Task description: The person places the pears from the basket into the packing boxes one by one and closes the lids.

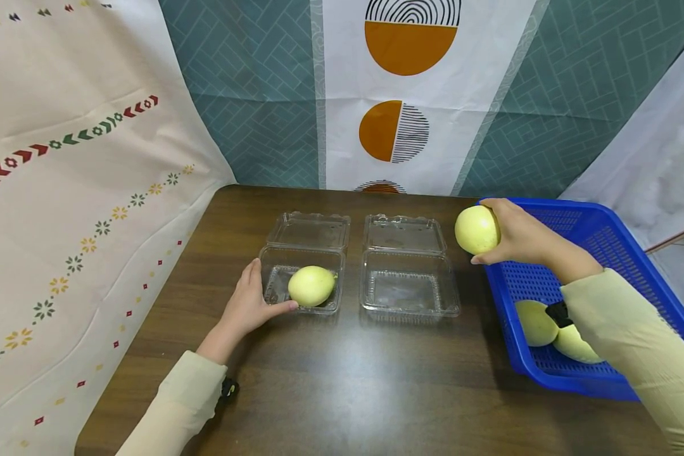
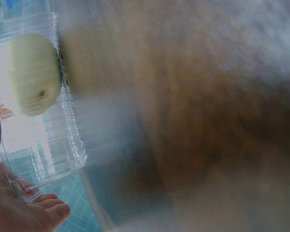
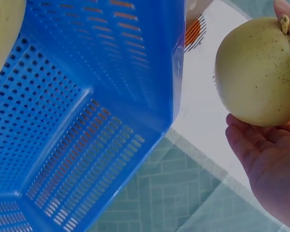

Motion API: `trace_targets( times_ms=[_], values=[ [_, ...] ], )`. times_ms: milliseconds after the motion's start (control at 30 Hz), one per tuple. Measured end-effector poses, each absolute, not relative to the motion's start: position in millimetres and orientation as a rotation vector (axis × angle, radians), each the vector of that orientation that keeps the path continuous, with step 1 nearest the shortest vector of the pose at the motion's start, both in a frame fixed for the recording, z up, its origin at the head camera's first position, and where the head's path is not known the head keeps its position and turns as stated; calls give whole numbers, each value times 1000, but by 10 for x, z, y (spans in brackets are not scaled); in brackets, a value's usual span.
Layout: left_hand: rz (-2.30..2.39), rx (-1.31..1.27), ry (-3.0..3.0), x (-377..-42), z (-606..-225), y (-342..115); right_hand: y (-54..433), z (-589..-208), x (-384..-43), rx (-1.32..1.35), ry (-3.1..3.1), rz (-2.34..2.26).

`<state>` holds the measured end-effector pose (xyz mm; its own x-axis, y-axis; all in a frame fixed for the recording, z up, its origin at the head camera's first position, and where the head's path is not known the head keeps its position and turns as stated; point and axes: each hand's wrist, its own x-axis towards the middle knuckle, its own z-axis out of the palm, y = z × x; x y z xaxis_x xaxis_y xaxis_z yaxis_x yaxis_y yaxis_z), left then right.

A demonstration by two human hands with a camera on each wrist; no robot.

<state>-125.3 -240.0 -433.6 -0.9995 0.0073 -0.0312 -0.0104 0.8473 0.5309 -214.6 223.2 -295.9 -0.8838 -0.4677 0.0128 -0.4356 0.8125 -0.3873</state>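
Observation:
In the head view, my right hand grips a pale yellow pear beside the far left corner of a blue basket. The right wrist view shows this pear's short stem and speckled skin against the fingers. My left hand is at the near left corner of a clear plastic clamshell box, its thumb along the front rim and its fingers extended up the left side. Inside that box lies another pear, seen through the clear wall in the left wrist view. A second clamshell box stands to the right, lid folded back.
The blue basket stands on the table's right side, with at least two pears in it, partly hidden by my right sleeve. Patterned cloths hang behind and left of the brown wooden table.

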Motion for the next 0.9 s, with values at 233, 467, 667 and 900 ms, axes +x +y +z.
trace_targets(
  times_ms=[233,467,667,900],
  values=[
    [862,-7,2984,-1263,-4337,-2409,2149,-2982,-2130,-728,2897,-621],
    [861,3,2987,-1272,-4339,-2408,2063,-2987,-2114,-765,2885,-617],
    [863,-8,2976,-1271,-4346,-2396,1992,-2986,-2102,-819,2870,-621],
    [862,-2,2981,-1283,-4359,-2402,1869,-2994,-2117,-826,2869,-638]
  ],
)
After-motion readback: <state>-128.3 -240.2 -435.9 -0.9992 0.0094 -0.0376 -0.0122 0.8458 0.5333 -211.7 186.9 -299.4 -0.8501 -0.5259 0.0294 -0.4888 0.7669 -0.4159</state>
